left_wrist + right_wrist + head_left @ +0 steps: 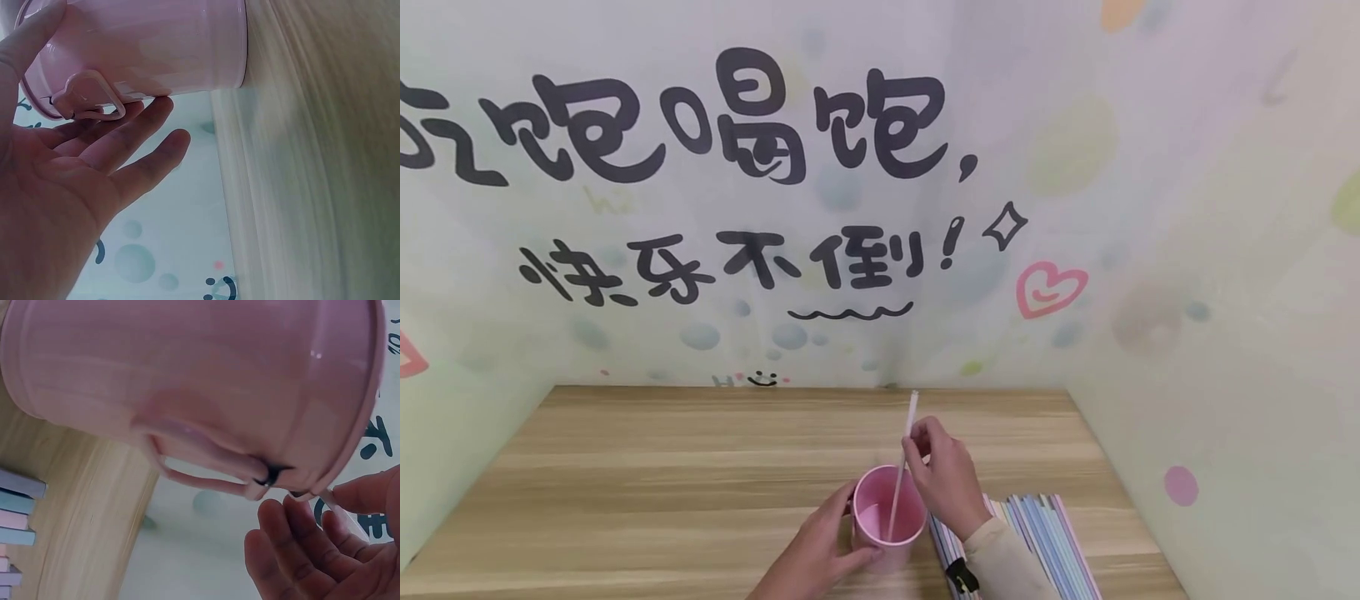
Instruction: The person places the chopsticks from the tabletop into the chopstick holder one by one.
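A pink metal bucket (pixel 891 560) with small side handles stands upright on the wooden table. My left hand (pixel 816 546) holds it from the left, thumb at the near rim and fingers along the far side. In the left wrist view those fingers lie against the pink wall (pixel 156 44), beside a wire handle (pixel 97 94). Over the bucket's right rim, my right hand (pixel 943 475) pinches a thin white stick (pixel 913 408) between thumb and fingers. The stick leans, its lower end inside the bucket and its top rising above the hand.
Several slim pastel sticks (pixel 1052 533) lie side by side at the right, partly under the right sleeve (pixel 1009 567). A black clip-like piece (pixel 961 575) sits near them. Printed white walls (pixel 1225 350) enclose the wooden table (pixel 662 492) at the back and sides.
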Available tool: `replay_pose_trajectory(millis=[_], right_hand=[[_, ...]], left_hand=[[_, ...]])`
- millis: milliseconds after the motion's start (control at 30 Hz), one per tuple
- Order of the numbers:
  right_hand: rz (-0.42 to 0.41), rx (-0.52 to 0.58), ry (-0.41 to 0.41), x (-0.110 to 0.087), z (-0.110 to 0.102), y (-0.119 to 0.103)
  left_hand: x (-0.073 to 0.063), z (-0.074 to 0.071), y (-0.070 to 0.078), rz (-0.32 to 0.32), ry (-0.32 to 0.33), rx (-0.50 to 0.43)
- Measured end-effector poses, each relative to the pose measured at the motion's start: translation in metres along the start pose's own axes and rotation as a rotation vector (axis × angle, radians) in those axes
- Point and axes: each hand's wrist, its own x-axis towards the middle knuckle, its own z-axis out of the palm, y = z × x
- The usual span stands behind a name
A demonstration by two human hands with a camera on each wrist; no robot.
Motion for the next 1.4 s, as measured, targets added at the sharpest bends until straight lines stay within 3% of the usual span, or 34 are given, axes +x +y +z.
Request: replay_pose_trajectory(millis=[267, 600, 767, 967, 1167, 1400], right_hand=[[0.049, -0.049, 0.035, -0.006, -0.018, 0.016], [0.303, -0.273, -0.048, -0.036, -0.074, 0.097], [0.393, -0.307, -0.076, -0.05, -0.095, 0.13], [0.44, -0.344, -0.084, -0.066, -0.111, 0.155], [0.481, -0.378, -0.143, -0.082, -0.125, 0.181], [0.523, -0.4, -0.229, -0.09, -0.127, 0.192]], left_hand=[[-0.001, 0.002, -0.002, 0.031, 0.044, 0.051], [-0.001, 0.003, 0.0, 0.001, 0.047, 0.072], [-0.002, 0.0, 0.001, 0.003, 0.045, 0.072], [-0.002, 0.0, 0.001, 0.007, 0.039, 0.058], [-0.001, 0.0, 0.001, 0.002, 0.035, 0.054], [-0.002, -0.001, 0.001, -0.011, 0.031, 0.043]])
